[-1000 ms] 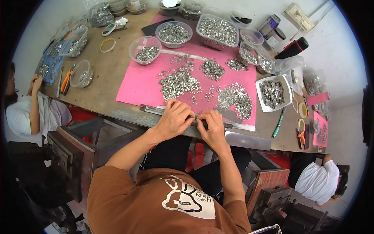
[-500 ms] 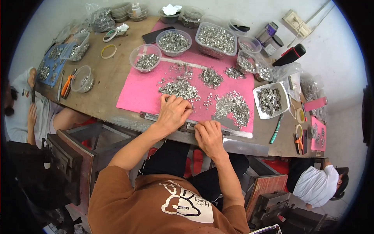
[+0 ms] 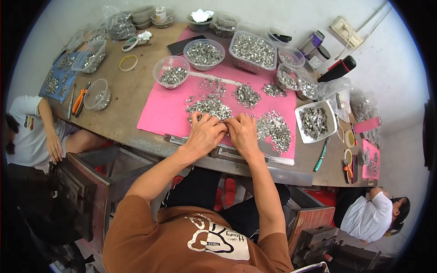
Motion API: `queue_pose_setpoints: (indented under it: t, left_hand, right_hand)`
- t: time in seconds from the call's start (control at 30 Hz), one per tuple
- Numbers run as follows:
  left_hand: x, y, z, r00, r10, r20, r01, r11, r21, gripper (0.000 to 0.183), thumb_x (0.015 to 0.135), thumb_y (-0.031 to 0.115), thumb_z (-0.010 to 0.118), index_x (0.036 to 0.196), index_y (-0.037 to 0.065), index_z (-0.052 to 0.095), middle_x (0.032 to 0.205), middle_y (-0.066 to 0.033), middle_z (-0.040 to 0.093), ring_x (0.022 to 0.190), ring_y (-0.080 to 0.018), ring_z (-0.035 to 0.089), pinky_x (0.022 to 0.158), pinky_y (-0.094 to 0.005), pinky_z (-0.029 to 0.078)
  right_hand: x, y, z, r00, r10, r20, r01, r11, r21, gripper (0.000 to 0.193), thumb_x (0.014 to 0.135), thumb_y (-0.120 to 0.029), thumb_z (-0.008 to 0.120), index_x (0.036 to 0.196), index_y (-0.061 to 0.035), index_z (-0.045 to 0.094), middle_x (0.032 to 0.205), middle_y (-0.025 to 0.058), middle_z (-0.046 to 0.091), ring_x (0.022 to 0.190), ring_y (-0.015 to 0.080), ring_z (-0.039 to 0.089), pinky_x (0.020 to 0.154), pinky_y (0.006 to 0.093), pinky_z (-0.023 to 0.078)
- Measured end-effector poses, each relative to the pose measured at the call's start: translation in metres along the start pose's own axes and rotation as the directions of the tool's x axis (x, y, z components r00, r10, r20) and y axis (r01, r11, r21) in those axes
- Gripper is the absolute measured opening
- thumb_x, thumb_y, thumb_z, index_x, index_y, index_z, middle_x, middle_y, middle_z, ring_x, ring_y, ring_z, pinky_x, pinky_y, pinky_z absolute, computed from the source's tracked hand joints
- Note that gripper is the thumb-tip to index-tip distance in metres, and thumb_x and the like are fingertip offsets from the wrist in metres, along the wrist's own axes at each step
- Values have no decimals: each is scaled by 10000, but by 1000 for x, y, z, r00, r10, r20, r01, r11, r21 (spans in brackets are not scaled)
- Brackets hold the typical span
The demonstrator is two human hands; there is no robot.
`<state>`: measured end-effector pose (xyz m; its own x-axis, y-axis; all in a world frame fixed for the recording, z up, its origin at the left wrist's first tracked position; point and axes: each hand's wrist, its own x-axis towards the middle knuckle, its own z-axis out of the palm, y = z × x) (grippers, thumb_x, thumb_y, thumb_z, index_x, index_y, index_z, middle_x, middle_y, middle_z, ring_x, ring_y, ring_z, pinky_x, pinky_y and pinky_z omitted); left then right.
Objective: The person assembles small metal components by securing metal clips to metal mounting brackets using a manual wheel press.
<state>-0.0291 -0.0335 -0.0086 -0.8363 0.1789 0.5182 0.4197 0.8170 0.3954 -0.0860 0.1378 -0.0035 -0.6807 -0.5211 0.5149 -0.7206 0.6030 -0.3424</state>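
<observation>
My left hand (image 3: pixel 205 133) rests at the near edge of a heap of small shiny metal pieces (image 3: pixel 207 105) on the pink mat (image 3: pixel 154 111). Its fingers are bent and pressed together. Right beside it, my right hand (image 3: pixel 242 133) has curled fingers, and the fingertips of both hands meet. Anything pinched there is too small to make out. Beneath my wrists, a long metal bar (image 3: pixel 227 153) with a row of small shapes along it lies at the table's front edge, partly covered by my hands. Another heap of metal pieces (image 3: pixel 276 134) lies right of my right hand.
Clear tubs of metal pieces (image 3: pixel 205 53) line the mat's far side. A white square dish (image 3: pixel 314 122) and a green-handled tool (image 3: pixel 321 157) lie on the right. Orange-handled pliers (image 3: pixel 79 102) lie on the left. A co-worker (image 3: pixel 34 129) sits left, another (image 3: pixel 369 214) right.
My right hand has moved up from the metal bar to meet my left fingertips at the heap, uncovering part of the bar. The left co-worker's arm has come down.
</observation>
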Motion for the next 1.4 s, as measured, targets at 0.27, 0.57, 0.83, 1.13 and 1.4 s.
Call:
queue_pose_setpoints:
  t: [0.27, 0.57, 0.83, 1.13, 1.4]
  left_hand:
    - [2, -7, -2, 999, 45, 25, -45, 999, -26, 103, 833, 141, 734, 919, 104, 693, 877, -26, 594, 925, -220, 565, 993, -512, 320]
    - [-3, -11, -11, 999, 5, 53, 0, 997, -82, 94, 843, 142, 740, 929, 122, 706, 882, -23, 605, 930, -215, 569, 979, -487, 319]
    - [-7, -14, -19, 998, 7, 64, -3, 998, -70, 57, 863, 162, 726, 882, 120, 695, 889, -34, 597, 942, -236, 564, 997, -523, 324]
    - [-10, -11, -21, 997, -42, 63, 43, 999, -25, 94, 846, 153, 756, 900, 118, 687, 885, -14, 595, 936, -221, 566, 990, -486, 328]
    - [-9, -3, -22, 998, 1, 56, 4, 996, -85, 90, 855, 119, 738, 918, 106, 675, 886, -18, 607, 928, -221, 577, 993, -472, 327]
  right_hand:
    - [11, -1, 5, 997, 34, 72, -28, 996, -83, 86, 858, -142, 714, 876, -57, 711, 861, 105, 619, 891, 290, 599, 821, 428, 419]
    - [14, -4, 7, 997, 62, 43, -54, 986, -156, 67, 831, -136, 726, 837, -71, 711, 838, 99, 640, 853, 300, 615, 814, 439, 430]
    - [15, -5, 9, 994, 92, 64, -80, 982, -169, 70, 829, -126, 710, 820, -63, 682, 836, 111, 649, 845, 316, 627, 799, 442, 423]
    - [15, -7, 12, 995, 97, 28, -93, 990, -107, 122, 837, -151, 745, 811, -63, 665, 805, 103, 651, 801, 311, 626, 781, 442, 411]
    - [11, -6, -7, 993, 120, 10, -119, 992, -43, 101, 841, -126, 723, 808, -49, 668, 779, 100, 650, 776, 292, 627, 777, 426, 403]
